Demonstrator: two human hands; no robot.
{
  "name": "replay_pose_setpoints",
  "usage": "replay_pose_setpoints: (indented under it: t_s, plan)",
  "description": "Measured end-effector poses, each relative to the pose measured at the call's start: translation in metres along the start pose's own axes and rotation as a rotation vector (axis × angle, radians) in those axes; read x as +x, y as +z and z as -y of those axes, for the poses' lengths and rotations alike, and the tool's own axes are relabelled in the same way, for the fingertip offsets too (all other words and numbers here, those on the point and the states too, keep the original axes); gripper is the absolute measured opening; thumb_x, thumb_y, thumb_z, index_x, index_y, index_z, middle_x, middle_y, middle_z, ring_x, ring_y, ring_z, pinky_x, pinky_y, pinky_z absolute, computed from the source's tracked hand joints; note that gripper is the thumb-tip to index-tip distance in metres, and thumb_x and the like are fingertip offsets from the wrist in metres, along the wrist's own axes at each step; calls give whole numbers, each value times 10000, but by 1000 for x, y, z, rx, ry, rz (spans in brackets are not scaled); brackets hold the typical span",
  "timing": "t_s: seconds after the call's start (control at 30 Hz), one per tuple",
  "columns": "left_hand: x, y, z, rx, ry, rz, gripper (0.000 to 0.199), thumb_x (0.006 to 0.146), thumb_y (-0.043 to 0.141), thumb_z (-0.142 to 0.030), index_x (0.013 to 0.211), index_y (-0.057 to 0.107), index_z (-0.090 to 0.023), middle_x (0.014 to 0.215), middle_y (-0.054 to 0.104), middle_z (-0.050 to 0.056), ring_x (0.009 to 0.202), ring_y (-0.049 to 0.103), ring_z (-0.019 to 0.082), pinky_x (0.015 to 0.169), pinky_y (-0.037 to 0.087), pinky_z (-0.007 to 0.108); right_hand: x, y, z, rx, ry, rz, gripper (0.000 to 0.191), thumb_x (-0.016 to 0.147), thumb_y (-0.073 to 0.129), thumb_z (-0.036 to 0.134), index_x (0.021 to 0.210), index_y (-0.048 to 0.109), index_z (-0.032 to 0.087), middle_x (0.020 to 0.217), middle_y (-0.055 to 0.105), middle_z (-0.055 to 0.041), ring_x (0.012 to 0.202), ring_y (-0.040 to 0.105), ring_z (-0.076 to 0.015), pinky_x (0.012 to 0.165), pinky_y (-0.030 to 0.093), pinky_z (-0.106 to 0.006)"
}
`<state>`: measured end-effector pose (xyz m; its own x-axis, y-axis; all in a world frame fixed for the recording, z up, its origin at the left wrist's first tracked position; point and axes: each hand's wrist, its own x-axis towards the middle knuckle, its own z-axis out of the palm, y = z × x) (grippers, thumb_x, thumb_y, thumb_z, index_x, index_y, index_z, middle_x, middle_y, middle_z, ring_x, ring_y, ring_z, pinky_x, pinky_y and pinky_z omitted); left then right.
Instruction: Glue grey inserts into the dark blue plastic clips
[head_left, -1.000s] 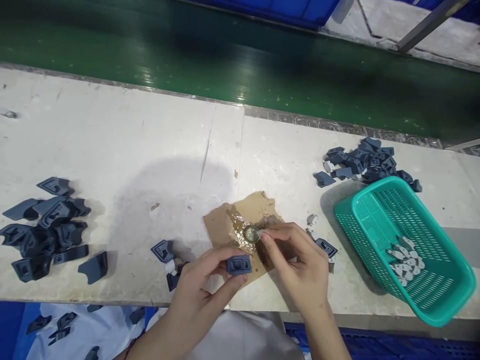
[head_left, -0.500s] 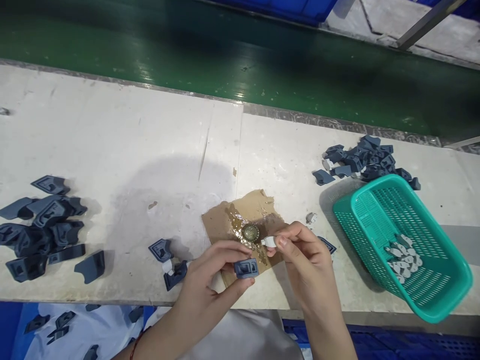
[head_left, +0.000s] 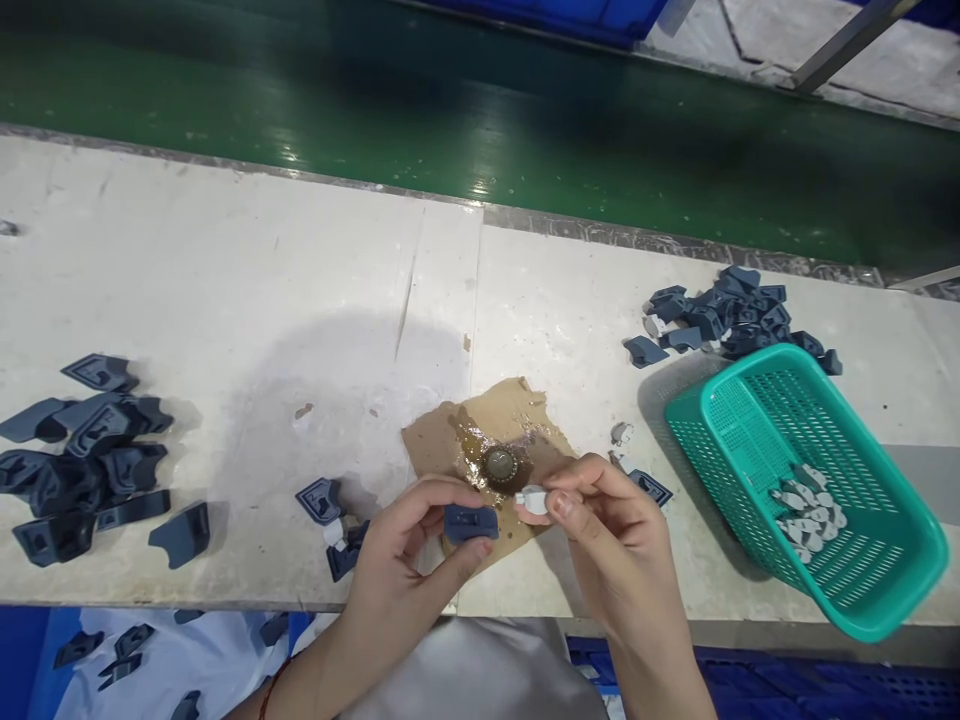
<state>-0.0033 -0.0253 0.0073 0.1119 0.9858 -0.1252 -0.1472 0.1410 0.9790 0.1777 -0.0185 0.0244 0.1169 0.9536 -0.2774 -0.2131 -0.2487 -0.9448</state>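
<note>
My left hand [head_left: 420, 550] pinches a dark blue-grey plastic block [head_left: 471, 522] between thumb and fingers, a slotted face upward. Just to its right, my right hand [head_left: 607, 515] grips a small white piece [head_left: 532, 500], its narrow end pointing left at the block. The two parts are apart. Beyond them lies a torn brown cardboard [head_left: 495, 405], wet with glossy liquid around a small round cap [head_left: 500, 463]. Near my left hand are a loose dark part [head_left: 321, 499] and another with a white piece on it. A dark part [head_left: 650, 487] lies beside my right hand.
At the right stands a green basket [head_left: 694, 430] with several white pieces [head_left: 810, 515]. Behind it is a pile of dark parts [head_left: 742, 315]; another pile [head_left: 97, 440] lies far left. A green belt [head_left: 337, 120] runs behind the table. Dark parts lie on white cloth [head_left: 217, 660] below.
The block in my left hand has moved slightly left and turned, showing a different face. My right hand has lowered a little with the white piece, which has turned slightly.
</note>
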Motion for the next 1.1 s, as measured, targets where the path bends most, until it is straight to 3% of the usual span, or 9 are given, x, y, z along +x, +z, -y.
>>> replay_pose_setpoints:
  t_s: [0.3, 0.53, 0.73, 1.1]
  plan:
    - [-1, 1, 5, -108, 33, -42, 273, 824, 766, -15, 949, 716, -253, 988, 774, 5, 996, 745, 133, 894, 606, 199, -5, 3, 3, -11, -39, 79, 40, 876, 797, 237, 852, 765, 241, 828, 766, -10, 748, 730, -112, 665, 589, -158]
    - [0, -2, 7, -104, 45, -17, 271, 865, 739, -29, 994, 719, -267, 980, 750, 1, 1010, 726, 122, 920, 593, 199, -3, 4, 5, -81, -30, 103, 51, 854, 803, 211, 836, 763, 236, 858, 784, -21, 781, 744, -129, 673, 590, -177]
    - [-2, -2, 9, -96, 68, -6, 255, 866, 724, -8, 936, 672, -247, 1026, 708, -2, 1052, 717, 130, 971, 587, 235, -3, 9, 7, -75, -34, 106, 183, 870, 788, 269, 721, 695, 216, 674, 738, -9, 635, 696, -138, 591, 581, -214]
    - [-2, -2, 12, -42, 90, -15, 244, 860, 728, -4, 906, 679, -238, 1039, 692, 13, 1092, 725, 152, 960, 596, 231, 0, 9, 3, -133, 92, 115, 297, 869, 791, 379, 675, 652, 203, 600, 726, -15, 561, 698, -155, 550, 594, -245]
